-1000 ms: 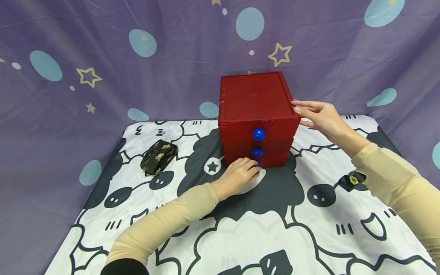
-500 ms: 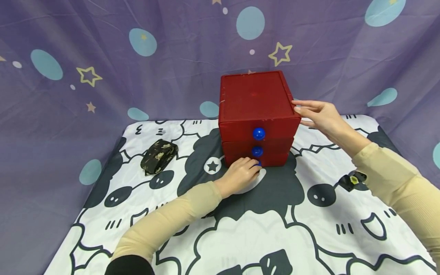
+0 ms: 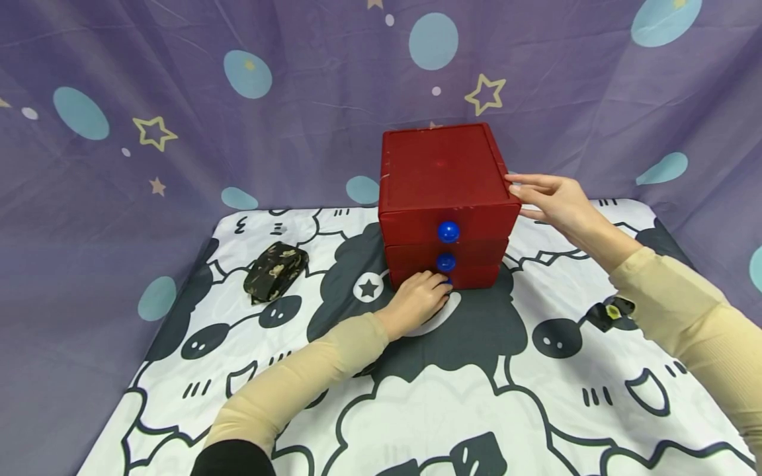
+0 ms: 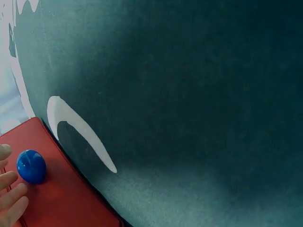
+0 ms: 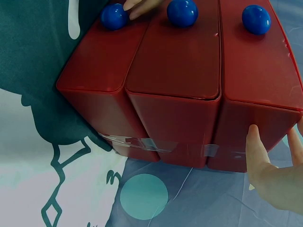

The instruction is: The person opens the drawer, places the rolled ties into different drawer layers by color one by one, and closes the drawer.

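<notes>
A red three-drawer box (image 3: 443, 165) stands on the table, its drawers flush in front. Blue round knobs mark each drawer: the top knob (image 3: 448, 232), the middle knob (image 3: 446, 262) and the bottom knob (image 5: 114, 17). My left hand (image 3: 415, 301) is at the bottom drawer; in the left wrist view its fingers (image 4: 18, 195) lie loosely spread beside that knob, not wrapped round it. My right hand (image 3: 559, 201) rests its thumb and fingertips on the box's upper right side, fingers extended, as the right wrist view also shows.
A dark patterned pouch (image 3: 276, 272) lies on the left of the white-and-grey printed cloth (image 3: 440, 410). Near my right sleeve is a small black item with a yellow-green spot (image 3: 612, 312). Behind the box hangs a purple curtain (image 3: 333, 112).
My left wrist and forearm have shifted slightly to the right, and the fingers have moved a little at the bottom knob. The right hand and the box have stayed put.
</notes>
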Demonstrator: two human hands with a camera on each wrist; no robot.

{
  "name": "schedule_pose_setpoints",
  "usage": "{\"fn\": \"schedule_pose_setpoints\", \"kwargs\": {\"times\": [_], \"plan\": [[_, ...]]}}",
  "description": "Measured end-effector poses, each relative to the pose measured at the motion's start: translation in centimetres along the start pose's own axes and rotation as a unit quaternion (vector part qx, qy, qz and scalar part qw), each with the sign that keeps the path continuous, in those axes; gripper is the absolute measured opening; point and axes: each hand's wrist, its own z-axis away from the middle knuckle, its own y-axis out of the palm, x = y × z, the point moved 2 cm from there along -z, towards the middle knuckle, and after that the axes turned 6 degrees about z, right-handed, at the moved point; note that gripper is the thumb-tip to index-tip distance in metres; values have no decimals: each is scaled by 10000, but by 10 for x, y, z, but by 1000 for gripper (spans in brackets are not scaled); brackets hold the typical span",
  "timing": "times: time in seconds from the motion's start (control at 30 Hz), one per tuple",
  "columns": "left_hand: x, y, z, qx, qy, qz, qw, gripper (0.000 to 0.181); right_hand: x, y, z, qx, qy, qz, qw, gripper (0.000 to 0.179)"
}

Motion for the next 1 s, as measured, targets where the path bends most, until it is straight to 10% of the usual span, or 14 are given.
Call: {"fn": "schedule_pose_setpoints", "kwargs": {"times": [1.0], "plan": [[2, 8, -4, 514, -230, -333, 9979, 20, 1, 0, 1, 9, 61, 6, 10000, 48]]}}
